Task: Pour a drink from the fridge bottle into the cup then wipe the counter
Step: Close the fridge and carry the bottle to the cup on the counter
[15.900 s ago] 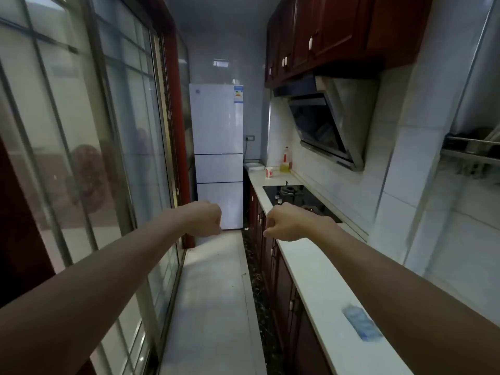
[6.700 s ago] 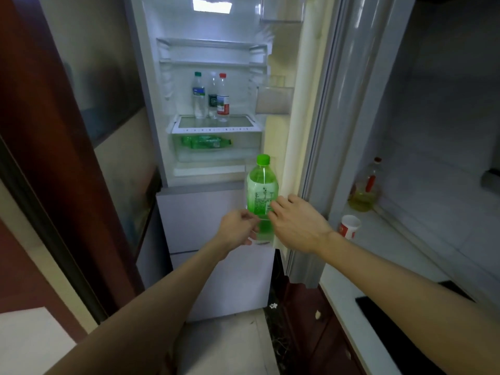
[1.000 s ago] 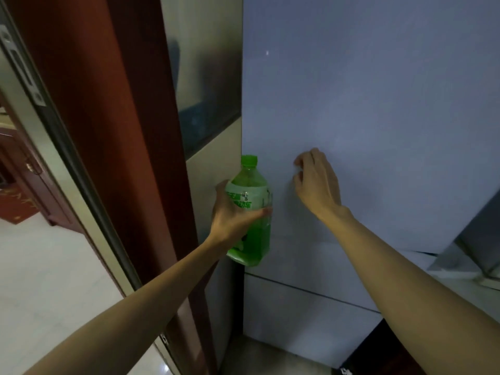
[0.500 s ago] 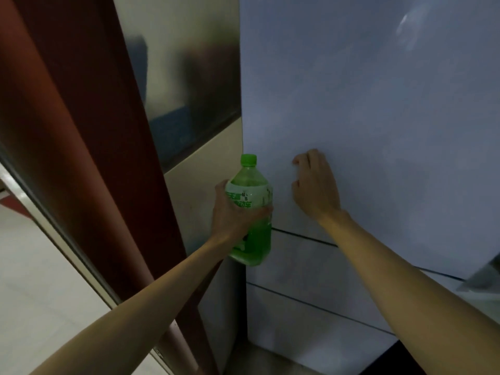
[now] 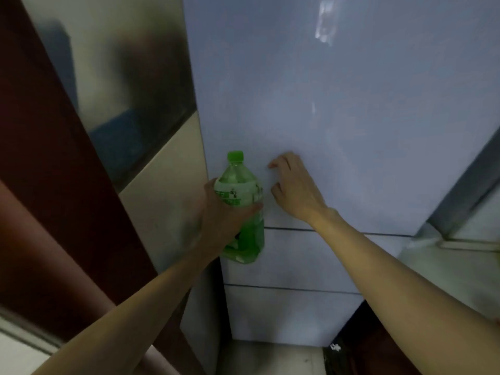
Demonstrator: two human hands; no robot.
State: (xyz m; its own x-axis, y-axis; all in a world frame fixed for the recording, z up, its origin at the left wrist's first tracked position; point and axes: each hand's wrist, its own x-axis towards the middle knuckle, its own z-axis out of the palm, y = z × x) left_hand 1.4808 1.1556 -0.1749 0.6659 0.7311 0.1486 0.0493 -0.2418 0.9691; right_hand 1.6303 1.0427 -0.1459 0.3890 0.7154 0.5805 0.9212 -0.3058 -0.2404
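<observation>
While the left hand (image 5: 224,212) grips the green bottle (image 5: 247,234) upright, the fridge door (image 5: 351,117) stands shut.
Left fingers and thumb wrap the labelled waist at centre frame. Cap (image 5: 235,156) up, long axis near vertical, base hanging free. Right hand (image 5: 295,188) sits just right of the bottle, apart from it, fingers loosely bent with tips on the door, holding nothing. Cup not in view. Pale counter (image 5: 446,266) shows at the right edge, so the pour probably lies right of both hands. Right hand is nearer that side and free for the cap; the bottle needs carrying rightward, upright.
</observation>
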